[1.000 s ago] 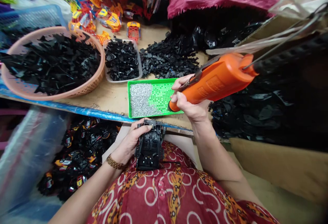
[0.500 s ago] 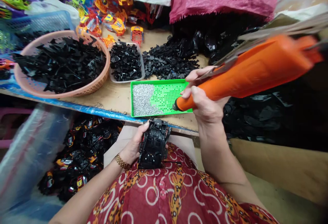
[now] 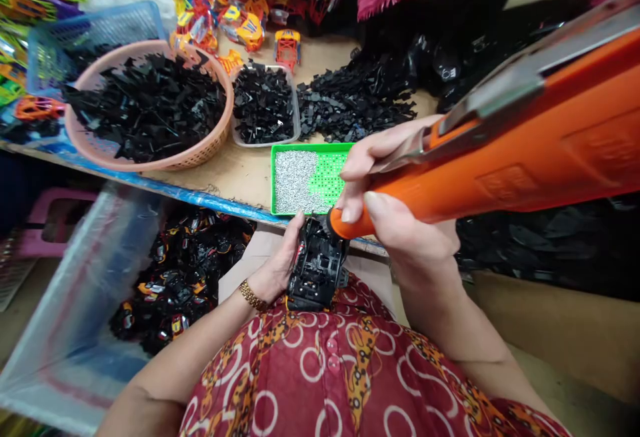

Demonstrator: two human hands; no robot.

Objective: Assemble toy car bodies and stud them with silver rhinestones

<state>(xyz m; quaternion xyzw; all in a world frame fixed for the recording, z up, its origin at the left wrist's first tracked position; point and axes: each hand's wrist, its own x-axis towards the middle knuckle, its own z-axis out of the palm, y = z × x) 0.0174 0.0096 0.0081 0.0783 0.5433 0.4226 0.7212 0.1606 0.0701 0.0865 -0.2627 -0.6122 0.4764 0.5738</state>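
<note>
Over the toy chassis (image 3: 316,269), orange screwdriver (image 3: 505,150) angles down-left

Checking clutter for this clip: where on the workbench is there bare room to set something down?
Bare wood shows on the table in a strip between the pink basket, the clear tray and the green screw tray, and a smaller patch behind near the orange toy car. Elsewhere black parts crowd it. The left hand holds a black chassis; the right hand grips the orange screwdriver.

A pink basket (image 3: 210,147) of black parts sits beside a clear tray (image 3: 295,132) on the workbench (image 3: 240,174).
</note>
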